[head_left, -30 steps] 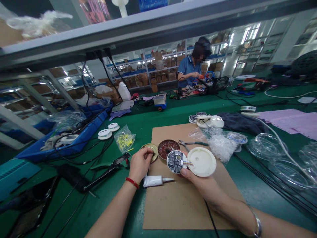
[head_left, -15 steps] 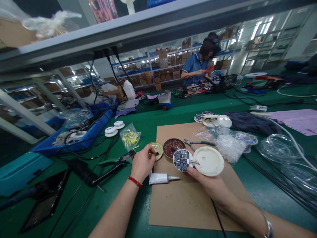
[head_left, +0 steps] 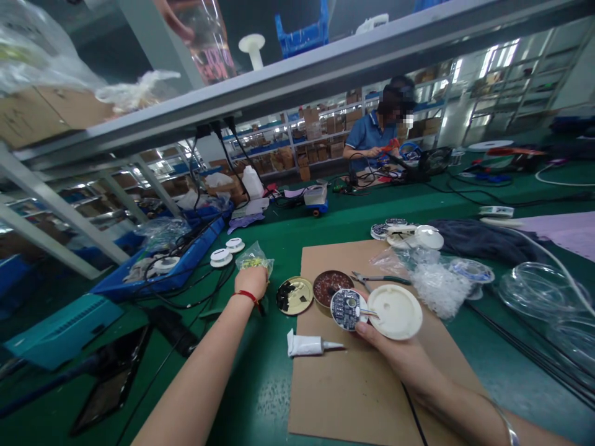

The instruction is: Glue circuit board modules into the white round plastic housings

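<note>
My right hand (head_left: 390,347) holds a round circuit board (head_left: 346,309) and a white round cover (head_left: 395,311), joined by thin wires, over the cardboard sheet (head_left: 344,396). My left hand (head_left: 251,282) reaches over the bag of yellow pieces (head_left: 261,257); its fingers are hidden behind the back of the hand. Between the hands lie a gold lid (head_left: 301,296) with black pieces and a dark red round tin (head_left: 331,286). A white glue tube (head_left: 307,345) rests at the cardboard's left edge. Green-handled pliers (head_left: 383,278) lie behind the board.
A blue bin (head_left: 186,263) and white spools (head_left: 221,257) stand at the left. Bags of white pieces (head_left: 439,282) and coiled tubing (head_left: 534,288) lie at the right. Overhead runs a shelf (head_left: 260,80). A person (head_left: 367,139) works across the table.
My left hand has left the gold lid and moved left and forward to the bag of yellow pieces. My right hand still holds the board and cover. The view has shifted slightly.
</note>
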`<action>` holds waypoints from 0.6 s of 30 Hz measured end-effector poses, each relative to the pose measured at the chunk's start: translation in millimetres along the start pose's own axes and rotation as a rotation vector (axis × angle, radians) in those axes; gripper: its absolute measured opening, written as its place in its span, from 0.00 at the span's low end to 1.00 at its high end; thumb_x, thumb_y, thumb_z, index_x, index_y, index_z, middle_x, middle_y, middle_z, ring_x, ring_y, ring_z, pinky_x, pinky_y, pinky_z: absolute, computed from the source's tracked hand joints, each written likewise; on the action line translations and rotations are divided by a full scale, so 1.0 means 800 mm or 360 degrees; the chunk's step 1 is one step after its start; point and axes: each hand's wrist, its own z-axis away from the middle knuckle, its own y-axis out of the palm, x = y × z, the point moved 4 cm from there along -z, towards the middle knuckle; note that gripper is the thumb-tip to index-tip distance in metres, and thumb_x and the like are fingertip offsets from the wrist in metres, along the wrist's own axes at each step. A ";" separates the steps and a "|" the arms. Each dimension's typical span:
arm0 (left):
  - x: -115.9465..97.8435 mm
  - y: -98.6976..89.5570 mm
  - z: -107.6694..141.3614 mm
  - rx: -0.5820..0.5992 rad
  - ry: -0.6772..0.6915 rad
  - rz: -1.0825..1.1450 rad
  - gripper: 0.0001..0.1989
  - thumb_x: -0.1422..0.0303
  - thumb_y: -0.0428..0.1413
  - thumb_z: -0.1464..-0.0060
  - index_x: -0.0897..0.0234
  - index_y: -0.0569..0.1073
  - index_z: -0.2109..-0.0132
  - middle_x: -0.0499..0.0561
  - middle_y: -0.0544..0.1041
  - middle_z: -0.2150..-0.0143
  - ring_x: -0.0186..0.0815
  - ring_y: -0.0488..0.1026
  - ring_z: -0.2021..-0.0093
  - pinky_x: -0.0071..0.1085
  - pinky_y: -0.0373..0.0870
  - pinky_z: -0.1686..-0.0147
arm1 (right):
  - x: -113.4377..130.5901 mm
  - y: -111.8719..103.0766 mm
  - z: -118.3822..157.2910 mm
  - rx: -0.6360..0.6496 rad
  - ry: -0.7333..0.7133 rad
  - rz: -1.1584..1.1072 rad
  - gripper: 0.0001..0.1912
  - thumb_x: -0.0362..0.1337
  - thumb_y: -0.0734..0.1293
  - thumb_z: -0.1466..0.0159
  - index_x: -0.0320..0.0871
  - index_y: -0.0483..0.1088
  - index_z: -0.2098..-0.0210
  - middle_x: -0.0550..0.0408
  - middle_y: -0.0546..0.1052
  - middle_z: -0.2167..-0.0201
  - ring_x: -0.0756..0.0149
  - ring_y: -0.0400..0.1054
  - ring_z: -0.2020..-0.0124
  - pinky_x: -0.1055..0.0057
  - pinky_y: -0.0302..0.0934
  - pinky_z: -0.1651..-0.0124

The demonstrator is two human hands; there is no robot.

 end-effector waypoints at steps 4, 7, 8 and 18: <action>-0.007 -0.009 0.002 -0.0070 0.0039 0.0051 0.11 0.63 0.55 0.42 0.68 0.72 0.58 0.52 0.75 0.60 0.37 0.73 0.59 0.42 0.70 0.55 | 0.000 0.000 -0.002 0.0046 0.0006 -0.0012 0.32 0.52 0.71 0.45 0.45 0.68 0.45 0.45 0.76 0.51 0.51 0.61 0.41 0.49 0.44 0.33; -0.015 -0.034 0.026 -0.0247 0.0107 0.0208 0.09 0.67 0.53 0.42 0.67 0.71 0.56 0.52 0.75 0.63 0.37 0.74 0.62 0.39 0.70 0.58 | -0.001 0.000 -0.003 0.0055 -0.0003 -0.0031 0.32 0.51 0.71 0.44 0.45 0.67 0.44 0.46 0.76 0.51 0.52 0.62 0.41 0.50 0.46 0.34; -0.021 -0.043 0.038 -0.0312 0.0150 0.0286 0.09 0.68 0.51 0.41 0.66 0.70 0.55 0.52 0.75 0.64 0.37 0.74 0.63 0.37 0.70 0.59 | -0.001 0.000 -0.003 0.0060 0.0001 -0.0038 0.32 0.51 0.71 0.44 0.45 0.67 0.44 0.45 0.76 0.51 0.52 0.62 0.41 0.50 0.47 0.34; -0.123 -0.080 0.173 -0.0665 0.1091 0.1384 0.03 0.72 0.54 0.42 0.60 0.72 0.63 0.45 0.74 0.66 0.28 0.71 0.65 0.25 0.67 0.64 | -0.002 0.009 0.007 0.0282 0.0073 -0.0151 0.33 0.49 0.71 0.43 0.46 0.63 0.41 0.46 0.70 0.43 0.56 0.63 0.41 0.56 0.49 0.34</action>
